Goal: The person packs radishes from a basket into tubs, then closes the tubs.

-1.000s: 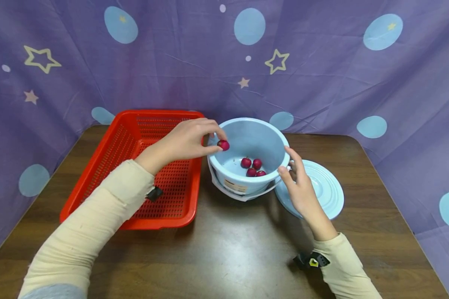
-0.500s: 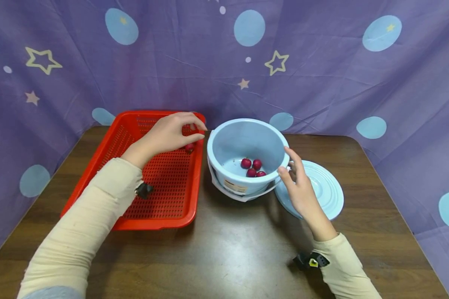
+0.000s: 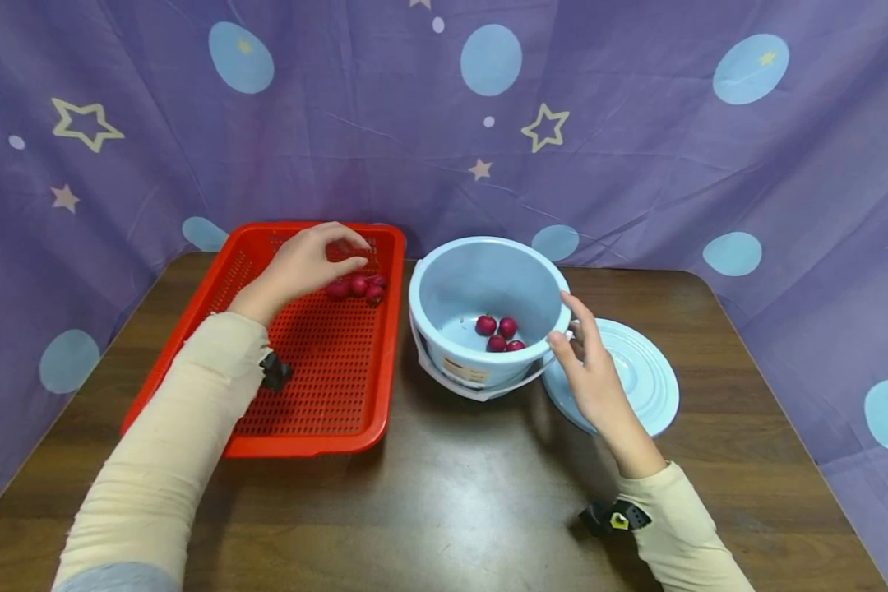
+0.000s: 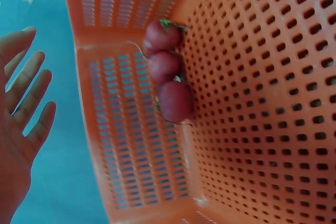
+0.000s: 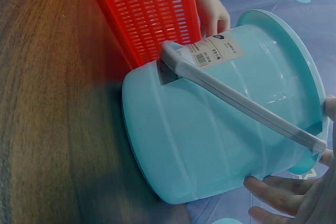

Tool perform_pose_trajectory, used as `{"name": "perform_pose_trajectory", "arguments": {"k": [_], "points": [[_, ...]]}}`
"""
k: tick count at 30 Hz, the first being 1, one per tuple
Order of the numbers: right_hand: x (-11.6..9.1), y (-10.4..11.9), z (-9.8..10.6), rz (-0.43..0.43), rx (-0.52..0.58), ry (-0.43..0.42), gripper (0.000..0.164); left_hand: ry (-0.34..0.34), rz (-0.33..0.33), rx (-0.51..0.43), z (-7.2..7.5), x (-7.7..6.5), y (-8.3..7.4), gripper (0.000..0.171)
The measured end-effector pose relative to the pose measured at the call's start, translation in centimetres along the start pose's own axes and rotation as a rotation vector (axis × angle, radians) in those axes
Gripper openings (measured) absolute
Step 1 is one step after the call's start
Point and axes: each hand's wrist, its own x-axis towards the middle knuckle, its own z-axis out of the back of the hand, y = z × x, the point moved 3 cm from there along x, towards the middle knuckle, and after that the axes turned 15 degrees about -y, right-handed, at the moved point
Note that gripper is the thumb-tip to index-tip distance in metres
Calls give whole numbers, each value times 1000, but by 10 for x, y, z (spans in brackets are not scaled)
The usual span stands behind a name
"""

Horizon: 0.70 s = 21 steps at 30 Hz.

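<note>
In the head view my left hand [image 3: 307, 261] hovers over the far part of the red basket [image 3: 311, 440], its fingers loosely bent with nothing between them. Just below and to the right of it, several red radishes [image 3: 358, 286] lie along the basket's right wall; the left wrist view shows their green stem stubs and thin roots. My right hand [image 3: 595, 370] holds the light blue bucket [image 3: 488, 251] at the right side of its rim. On the bucket's bottom are several more radishes [image 3: 497, 343]. The right wrist view shows fingers [image 5: 275, 195] against the bucket's outer wall.
A round light blue lid [image 3: 647, 374] lies on the wooden table [image 3: 444, 510], right of the bucket and partly behind the right hand. The grey bucket handle [image 5: 241, 100] hangs down in front. A purple patterned curtain [image 3: 385, 107] hangs behind the table.
My left hand has moved left from the bucket's rim to over the basket. The radish it pinched is no longer in its fingers. The right hand and bucket have stayed put.
</note>
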Motion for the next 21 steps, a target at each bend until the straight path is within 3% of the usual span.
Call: {"name": "perform_pose_trajectory", "arguments": {"k": [13, 21], "points": [[0, 2, 0, -8, -3, 1, 56, 33, 195, -90, -7, -2, 42, 32], [0, 1, 0, -22, -22, 2, 56, 139, 289, -38, -16, -10, 64, 39]]}}
